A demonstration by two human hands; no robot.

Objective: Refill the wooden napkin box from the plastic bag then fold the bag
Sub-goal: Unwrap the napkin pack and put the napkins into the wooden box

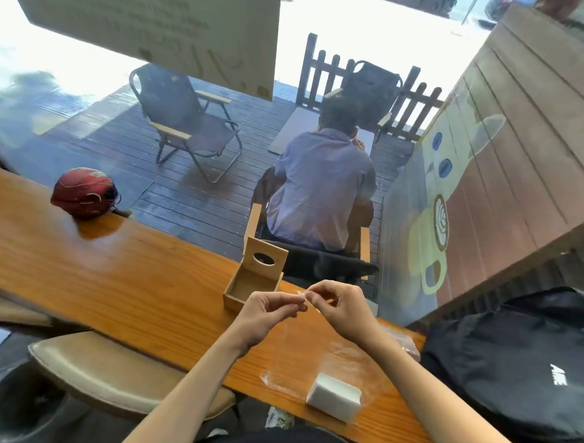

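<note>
The wooden napkin box (250, 285) stands on the wooden counter with its lid (265, 258) tipped up; its inside looks bare. A clear plastic bag (326, 353) lies on the counter and its top edge is lifted. My left hand (271, 311) and my right hand (337, 303) both pinch that top edge, fingertips close together, just right of the box. A white stack of napkins (334, 396) sits at the bag's lower end, near the counter's front edge.
A red helmet (85, 195) rests on the counter (119, 282) at the far left. A black backpack (531, 368) lies at the right end. A tan stool (116, 373) stands below the counter. Beyond the window a person sits on a deck chair.
</note>
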